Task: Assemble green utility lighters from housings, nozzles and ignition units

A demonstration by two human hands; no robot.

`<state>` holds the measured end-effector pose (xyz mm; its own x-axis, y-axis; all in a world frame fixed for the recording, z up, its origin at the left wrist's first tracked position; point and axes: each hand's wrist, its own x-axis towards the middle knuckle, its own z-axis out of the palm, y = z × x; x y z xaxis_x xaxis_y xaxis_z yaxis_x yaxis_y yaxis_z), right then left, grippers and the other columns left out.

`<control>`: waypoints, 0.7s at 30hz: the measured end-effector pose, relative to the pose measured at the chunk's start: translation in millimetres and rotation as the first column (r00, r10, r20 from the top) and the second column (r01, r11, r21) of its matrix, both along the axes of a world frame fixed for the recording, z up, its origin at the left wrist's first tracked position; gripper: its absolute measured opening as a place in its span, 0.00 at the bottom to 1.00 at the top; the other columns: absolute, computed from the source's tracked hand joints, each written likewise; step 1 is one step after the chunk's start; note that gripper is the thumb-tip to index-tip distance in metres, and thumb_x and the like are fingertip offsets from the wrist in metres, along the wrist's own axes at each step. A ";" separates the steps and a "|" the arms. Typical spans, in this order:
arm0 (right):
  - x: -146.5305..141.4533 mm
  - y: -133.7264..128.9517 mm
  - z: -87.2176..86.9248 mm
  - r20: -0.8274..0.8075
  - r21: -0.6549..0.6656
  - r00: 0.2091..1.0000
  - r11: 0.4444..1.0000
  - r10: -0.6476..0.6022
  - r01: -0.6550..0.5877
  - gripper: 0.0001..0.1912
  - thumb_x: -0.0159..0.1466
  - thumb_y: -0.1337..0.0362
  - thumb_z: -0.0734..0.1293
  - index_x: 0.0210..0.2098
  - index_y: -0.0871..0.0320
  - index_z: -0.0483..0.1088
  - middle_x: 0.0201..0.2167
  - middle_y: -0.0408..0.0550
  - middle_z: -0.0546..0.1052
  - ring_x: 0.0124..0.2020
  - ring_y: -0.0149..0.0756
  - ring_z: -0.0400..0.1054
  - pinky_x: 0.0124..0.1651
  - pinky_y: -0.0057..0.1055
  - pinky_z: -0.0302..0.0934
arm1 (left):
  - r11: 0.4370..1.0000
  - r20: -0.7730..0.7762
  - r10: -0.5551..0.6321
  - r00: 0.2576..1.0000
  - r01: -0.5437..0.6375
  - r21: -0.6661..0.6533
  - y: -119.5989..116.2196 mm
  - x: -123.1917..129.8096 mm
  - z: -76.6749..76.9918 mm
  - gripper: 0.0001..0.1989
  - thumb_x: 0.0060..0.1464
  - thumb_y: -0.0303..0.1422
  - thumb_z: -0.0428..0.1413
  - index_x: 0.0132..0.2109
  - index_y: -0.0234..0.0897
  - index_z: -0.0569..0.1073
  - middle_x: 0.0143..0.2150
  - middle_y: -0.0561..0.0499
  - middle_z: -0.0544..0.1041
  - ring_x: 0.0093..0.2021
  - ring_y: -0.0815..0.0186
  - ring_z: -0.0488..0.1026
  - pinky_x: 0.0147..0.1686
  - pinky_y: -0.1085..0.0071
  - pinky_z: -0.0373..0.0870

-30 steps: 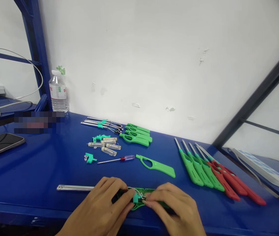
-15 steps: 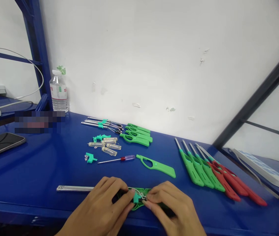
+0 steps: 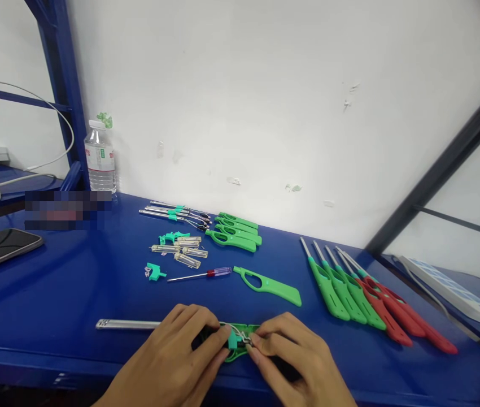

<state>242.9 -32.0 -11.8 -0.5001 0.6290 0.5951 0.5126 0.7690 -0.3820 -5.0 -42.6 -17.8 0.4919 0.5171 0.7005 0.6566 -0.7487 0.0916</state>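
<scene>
At the table's front edge lies an opened stick lighter: a green half-shell handle (image 3: 246,327) with a long metal tube (image 3: 127,324) pointing left. Inside the shell sit a teal trigger piece (image 3: 233,340), thin wires and a small black igniter part (image 3: 242,342). My left hand (image 3: 184,345) is closed around the tube end of the handle, its thumb and forefinger against the trigger piece. From the right, my right hand (image 3: 297,353) pinches the igniter and wire ends; its fingers and palm hide the rest of the shell.
Beyond my hands lie a screwdriver (image 3: 200,275), a green handle half (image 3: 269,287), a teal trigger piece (image 3: 154,272) and clear fuel tanks (image 3: 187,260). Farther back are tube assemblies (image 3: 172,213) and green shells (image 3: 235,241). Assembled lighters (image 3: 350,288) lie right, a phone (image 3: 3,249) and bottle (image 3: 101,158) left.
My right fingertips have shifted slightly at the igniter and wires. My left hand keeps its hold, and the lighter stays nearly in place.
</scene>
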 end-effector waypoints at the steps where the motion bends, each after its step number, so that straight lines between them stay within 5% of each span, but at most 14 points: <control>1: 0.0 0.0 0.1 0.006 0.001 1.000 1.000 -0.001 0.001 0.10 0.73 0.73 0.70 0.37 0.55 0.76 0.38 0.45 0.82 0.36 0.35 0.78 0.39 0.29 0.73 | 1.000 0.001 -0.003 1.000 0.003 -0.003 0.2 0.3 -0.3 0.13 0.74 0.23 0.50 0.56 0.36 0.77 0.43 0.47 0.80 0.40 0.60 0.78 0.41 0.65 0.78; 9: -2.2 -1.2 -1.8 0.037 0.013 0.998 0.998 -0.058 0.057 0.10 0.74 0.71 0.70 0.36 0.54 0.71 0.36 0.43 0.80 0.34 0.36 0.75 0.38 0.30 0.70 | 0.998 0.000 -0.011 1.000 0.011 -0.057 0.8 -4.4 -3.9 0.15 0.74 0.22 0.50 0.59 0.38 0.75 0.44 0.48 0.78 0.41 0.61 0.76 0.41 0.65 0.77; 15: -4.1 -0.3 -7.7 0.156 -0.032 0.980 0.991 -0.124 0.131 0.06 0.73 0.65 0.75 0.44 0.50 0.73 0.39 0.42 0.81 0.39 0.40 0.78 0.42 0.32 0.69 | 0.992 -0.035 0.002 0.999 -0.006 -0.128 -1.0 -6.6 -6.3 0.17 0.73 0.20 0.49 0.59 0.41 0.74 0.45 0.49 0.77 0.41 0.61 0.75 0.43 0.65 0.76; 21: -8.2 1.9 -8.6 0.095 -0.079 0.989 0.990 -0.110 0.118 0.10 0.76 0.63 0.71 0.37 0.51 0.70 0.35 0.39 0.78 0.36 0.36 0.75 0.37 0.30 0.64 | 0.985 -0.060 0.004 0.998 -0.014 -0.169 -0.9 -8.6 -9.2 0.19 0.71 0.19 0.49 0.59 0.42 0.74 0.46 0.49 0.77 0.42 0.60 0.75 0.43 0.64 0.75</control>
